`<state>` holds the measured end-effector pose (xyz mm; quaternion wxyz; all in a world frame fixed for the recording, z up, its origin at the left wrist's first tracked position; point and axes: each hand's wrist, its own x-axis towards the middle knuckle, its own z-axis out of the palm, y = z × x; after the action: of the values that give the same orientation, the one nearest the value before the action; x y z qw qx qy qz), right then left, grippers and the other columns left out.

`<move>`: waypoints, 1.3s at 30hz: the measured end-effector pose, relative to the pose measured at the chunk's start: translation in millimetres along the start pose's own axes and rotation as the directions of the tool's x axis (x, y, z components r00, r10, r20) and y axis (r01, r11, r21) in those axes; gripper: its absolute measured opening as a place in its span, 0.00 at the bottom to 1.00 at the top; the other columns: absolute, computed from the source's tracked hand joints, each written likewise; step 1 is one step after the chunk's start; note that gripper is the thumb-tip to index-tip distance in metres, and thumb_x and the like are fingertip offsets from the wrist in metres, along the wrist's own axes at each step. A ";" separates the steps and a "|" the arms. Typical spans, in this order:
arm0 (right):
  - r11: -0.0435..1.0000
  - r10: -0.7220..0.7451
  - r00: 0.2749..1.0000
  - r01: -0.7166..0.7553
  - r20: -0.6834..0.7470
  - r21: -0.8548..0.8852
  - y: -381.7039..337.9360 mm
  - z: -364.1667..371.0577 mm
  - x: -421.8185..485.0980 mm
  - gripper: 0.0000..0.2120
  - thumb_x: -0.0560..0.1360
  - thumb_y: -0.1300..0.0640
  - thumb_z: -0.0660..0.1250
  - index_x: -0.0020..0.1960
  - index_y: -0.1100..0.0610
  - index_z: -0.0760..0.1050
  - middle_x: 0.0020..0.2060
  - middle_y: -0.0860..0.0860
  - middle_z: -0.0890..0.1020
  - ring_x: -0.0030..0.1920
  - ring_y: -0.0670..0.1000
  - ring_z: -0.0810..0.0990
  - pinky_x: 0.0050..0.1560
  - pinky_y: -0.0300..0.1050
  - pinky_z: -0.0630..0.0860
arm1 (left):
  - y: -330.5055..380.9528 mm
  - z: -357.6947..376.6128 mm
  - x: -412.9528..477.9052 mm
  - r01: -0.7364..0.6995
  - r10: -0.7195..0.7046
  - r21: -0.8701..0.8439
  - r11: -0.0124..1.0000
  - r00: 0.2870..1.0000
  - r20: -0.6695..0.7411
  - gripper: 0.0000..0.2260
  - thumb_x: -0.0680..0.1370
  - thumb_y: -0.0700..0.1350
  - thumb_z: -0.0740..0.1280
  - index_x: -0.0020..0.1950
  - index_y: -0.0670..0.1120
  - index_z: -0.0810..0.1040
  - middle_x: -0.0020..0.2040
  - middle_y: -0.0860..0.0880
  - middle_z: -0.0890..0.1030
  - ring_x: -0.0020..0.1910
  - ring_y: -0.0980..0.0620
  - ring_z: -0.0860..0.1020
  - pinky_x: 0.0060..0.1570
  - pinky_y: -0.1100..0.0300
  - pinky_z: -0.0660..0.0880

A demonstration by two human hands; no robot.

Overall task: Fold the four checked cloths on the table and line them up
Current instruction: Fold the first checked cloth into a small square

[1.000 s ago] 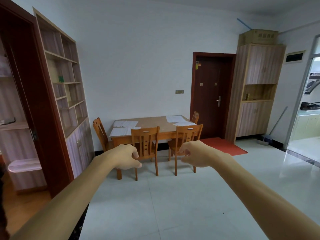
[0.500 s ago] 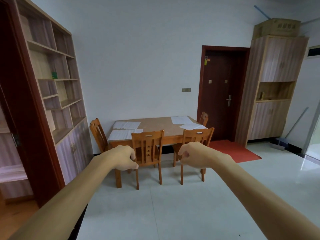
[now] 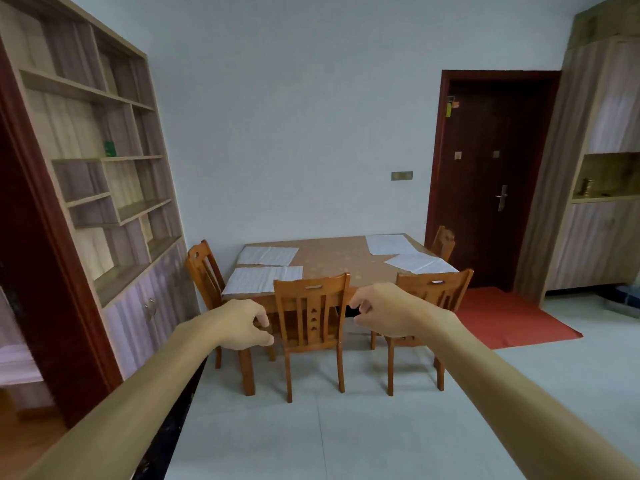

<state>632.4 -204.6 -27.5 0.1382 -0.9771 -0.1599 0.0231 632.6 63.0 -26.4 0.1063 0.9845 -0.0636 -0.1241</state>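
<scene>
Head view: both grips, left hand (image 3: 242, 323) and right hand (image 3: 381, 311), are curled, holding nothing. Chairs (image 3: 311, 317) beyond them block the bench (image 3: 332, 259); reaching over could crumple the cloths (image 3: 263, 279).

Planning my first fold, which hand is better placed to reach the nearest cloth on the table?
Left, probably. The nearest checked cloth lies at the table's front left corner, just above the left hand. The right hand is farther over. Both hands are empty, fingers curled.
</scene>
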 end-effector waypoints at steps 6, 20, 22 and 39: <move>1.000 0.009 0.998 -0.008 0.062 -0.013 8.2 20.7 117.7 0.18 0.80 0.53 0.64 0.69 0.54 0.72 0.61 0.51 0.79 0.58 0.51 0.78 0.58 0.44 0.75 | -51.4 -11.4 113.0 0.003 -0.003 -0.031 1.000 1.000 0.026 0.19 0.79 0.54 0.69 0.68 0.51 0.74 0.65 0.49 0.77 0.57 0.53 0.78 0.60 0.57 0.76; 0.993 0.115 0.990 -0.112 0.082 -0.042 0.4 7.8 388.3 0.16 0.80 0.52 0.63 0.66 0.54 0.74 0.58 0.51 0.79 0.57 0.52 0.78 0.57 0.45 0.75 | -156.5 -96.7 367.9 -0.051 0.049 0.016 0.999 0.991 0.122 0.22 0.79 0.55 0.68 0.71 0.50 0.72 0.61 0.50 0.78 0.52 0.54 0.81 0.52 0.60 0.79; 0.993 0.117 0.991 -0.115 0.068 -0.034 8.2 9.2 425.4 0.18 0.80 0.53 0.63 0.69 0.53 0.72 0.63 0.52 0.77 0.61 0.53 0.76 0.60 0.46 0.74 | -164.2 -102.8 405.1 -0.053 0.052 0.007 0.999 0.989 0.139 0.21 0.79 0.56 0.68 0.70 0.51 0.73 0.57 0.51 0.79 0.49 0.54 0.81 0.47 0.63 0.79; 0.991 0.109 0.994 -0.111 0.033 0.077 169.1 -21.1 744.2 0.17 0.79 0.53 0.65 0.68 0.50 0.73 0.63 0.51 0.78 0.56 0.52 0.80 0.56 0.46 0.78 | -144.8 -173.3 732.0 -0.079 0.085 -0.085 0.993 0.993 0.078 0.22 0.78 0.57 0.69 0.70 0.52 0.73 0.66 0.49 0.77 0.54 0.54 0.77 0.62 0.56 0.75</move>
<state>1391.3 -126.8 -54.8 0.1730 -0.9778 -0.1067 0.0510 1395.2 125.9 -64.0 0.1486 0.9700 -0.1031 -0.1623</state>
